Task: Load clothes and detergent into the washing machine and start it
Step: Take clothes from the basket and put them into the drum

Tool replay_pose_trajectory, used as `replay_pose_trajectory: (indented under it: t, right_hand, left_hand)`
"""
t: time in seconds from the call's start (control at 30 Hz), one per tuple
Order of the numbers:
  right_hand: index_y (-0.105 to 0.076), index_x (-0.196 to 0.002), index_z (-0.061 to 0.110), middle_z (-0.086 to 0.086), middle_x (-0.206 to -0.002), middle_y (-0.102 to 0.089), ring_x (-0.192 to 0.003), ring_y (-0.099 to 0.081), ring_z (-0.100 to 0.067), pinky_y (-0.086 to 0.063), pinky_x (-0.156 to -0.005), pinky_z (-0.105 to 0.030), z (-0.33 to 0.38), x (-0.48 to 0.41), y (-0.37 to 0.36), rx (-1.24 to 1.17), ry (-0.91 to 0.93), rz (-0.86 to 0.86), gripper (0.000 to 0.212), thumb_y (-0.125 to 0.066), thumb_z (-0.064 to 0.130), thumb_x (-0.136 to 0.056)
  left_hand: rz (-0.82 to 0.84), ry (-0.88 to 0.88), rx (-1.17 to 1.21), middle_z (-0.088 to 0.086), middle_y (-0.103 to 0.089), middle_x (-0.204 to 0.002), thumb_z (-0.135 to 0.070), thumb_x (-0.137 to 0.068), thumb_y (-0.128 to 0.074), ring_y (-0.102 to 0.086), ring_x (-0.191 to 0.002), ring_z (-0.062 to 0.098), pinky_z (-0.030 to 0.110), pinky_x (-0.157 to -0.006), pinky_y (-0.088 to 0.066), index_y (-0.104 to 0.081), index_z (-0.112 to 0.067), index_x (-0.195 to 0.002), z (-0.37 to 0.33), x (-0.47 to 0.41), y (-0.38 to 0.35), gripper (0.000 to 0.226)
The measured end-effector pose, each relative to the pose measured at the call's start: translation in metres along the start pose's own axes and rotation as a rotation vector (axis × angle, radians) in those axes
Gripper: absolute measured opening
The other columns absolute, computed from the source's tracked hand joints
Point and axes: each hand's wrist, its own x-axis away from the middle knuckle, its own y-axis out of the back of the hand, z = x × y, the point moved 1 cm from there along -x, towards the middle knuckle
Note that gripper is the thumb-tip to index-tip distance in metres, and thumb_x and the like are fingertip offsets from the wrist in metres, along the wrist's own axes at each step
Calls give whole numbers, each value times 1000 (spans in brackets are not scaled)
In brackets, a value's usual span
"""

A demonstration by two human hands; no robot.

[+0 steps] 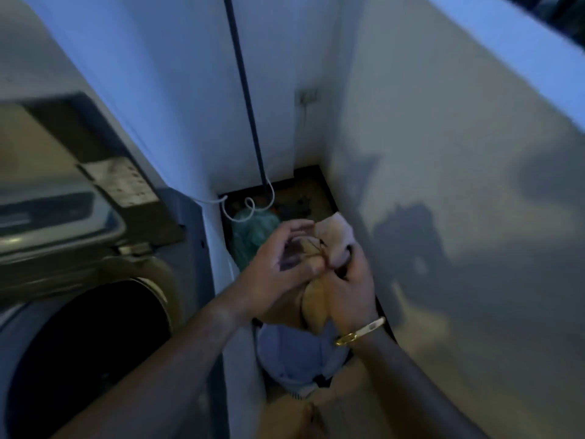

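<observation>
Down in the narrow gap between the washing machine point(190, 248) and the right-hand wall point(443, 185), nearest of all, a pale blue garment point(294, 350), heaped seemingly in a bin, soft and slack, not yet lifted. Just above it, both hands together on one peach cloth point(335, 236): right hand point(351, 289), with a bracelet point(361, 332) at the wrist, clenched round the bunched middle; left hand point(278, 258) curled in from the side, thumb and fingers closing on the same bundle, though blurred by motion. Cloth held in the air, clear of the bin, well short of the drum. Judged light, limp and quite unbreakable; no stiffness to steer by, so loose corners liable to trail, snag on the rim or drop into the gap. Best gripped as a gathered wad at the middle, ends tucked in, rather than by one corner; little slipperiness to fear from fabric, wet or dry impossible to tell. To the left, at about the same depth, the drum opening point(88, 359), dark, contents impossible to make out, with the control panel point(126, 182) above. Farther back on the floor, a green bag point(253, 239) and a looped white cable point(240, 210); beyond, a dark pipe point(247, 106) running up the corner and a wall socket point(307, 96).
</observation>
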Motion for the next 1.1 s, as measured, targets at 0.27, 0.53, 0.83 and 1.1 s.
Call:
replay_pose_trajectory:
  t: [0.27,0.53,0.83,1.1]
  right_hand:
    - [-69,-131,23,-3,-117,-79,-114,-75,-19,-64,-96,-33,155,73,-74,-197,181,98,53,-71,-1,-84]
    - [-77,-115,3,-6,-118,-76,-112,-74,-11,-60,-94,-22,192,153,-182,34,301,221,27,-79,-4,-89]
    - [-45,-156,35,17,-143,-68,-133,-64,-3,-57,-108,-26,182,218,-285,-37,96,542,77,-74,9,-89]
    - [-65,-129,-2,-34,-125,-69,-124,-65,-50,-49,-112,-69,210,216,-339,-292,-10,275,35,-65,-9,-96]
  left_hand:
    - [-192,-284,-219,-14,-59,-160,-27,-83,-98,-59,-149,6,38,-120,-54,-42,-37,-165,-64,136,68,100]
    - [-640,-270,-206,-5,-73,-114,10,-84,-68,-71,-112,2,22,-99,-56,-81,-34,-95,-91,254,198,47]
    - [-448,-125,548,8,-79,-134,-4,-93,-81,-76,-127,32,32,-91,-67,-72,-16,-128,-83,319,263,38]
    - [-284,-402,-637,-9,-12,-187,-62,-61,-102,-11,-175,17,53,-138,-24,-14,-34,-179,-71,354,296,150]
